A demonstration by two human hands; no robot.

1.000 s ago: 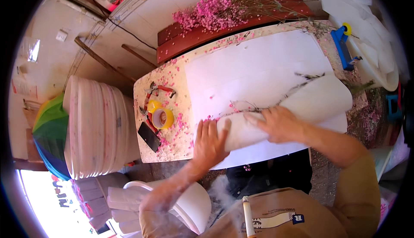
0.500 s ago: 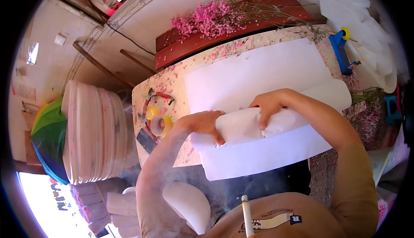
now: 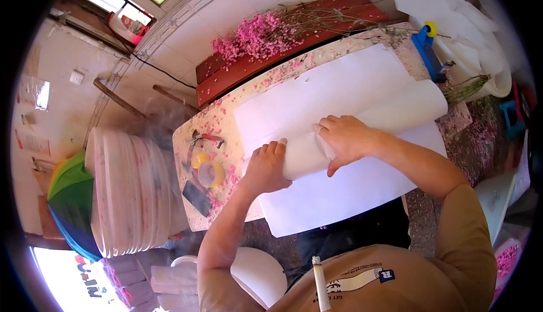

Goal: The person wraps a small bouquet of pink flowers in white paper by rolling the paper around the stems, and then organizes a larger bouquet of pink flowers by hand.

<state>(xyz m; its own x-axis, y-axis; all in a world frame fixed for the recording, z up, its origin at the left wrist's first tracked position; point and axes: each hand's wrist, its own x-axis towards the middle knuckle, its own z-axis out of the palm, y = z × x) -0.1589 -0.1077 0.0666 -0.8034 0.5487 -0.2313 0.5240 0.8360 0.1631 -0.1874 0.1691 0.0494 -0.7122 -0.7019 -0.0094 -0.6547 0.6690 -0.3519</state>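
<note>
Both my hands grip a loose roll of white paper (image 3: 396,107) lying slantwise across the table. My left hand (image 3: 266,168) closes over its left end, thumb on the near side. My right hand (image 3: 346,141) wraps the roll near its middle, fingers over the top and thumb pointing down in front. Flat white sheets (image 3: 317,88) stretch out beyond the roll, and a flat part of the paper (image 3: 350,201) extends on the near side to the table edge. My palms hide part of the roll.
Left on the table (image 3: 195,216) are red-handled pruning shears (image 3: 205,138), tape rolls (image 3: 211,173) and a dark flat piece (image 3: 197,199). Pink flowers (image 3: 257,36) lie on a red board behind. A blue tape dispenser (image 3: 430,54) stands far right; stacked pale buckets (image 3: 133,190) stand left.
My hands have shifted along the roll, now rounder and tighter under them. The left hand's fingers have come over the top. The whole view has tilted slightly.
</note>
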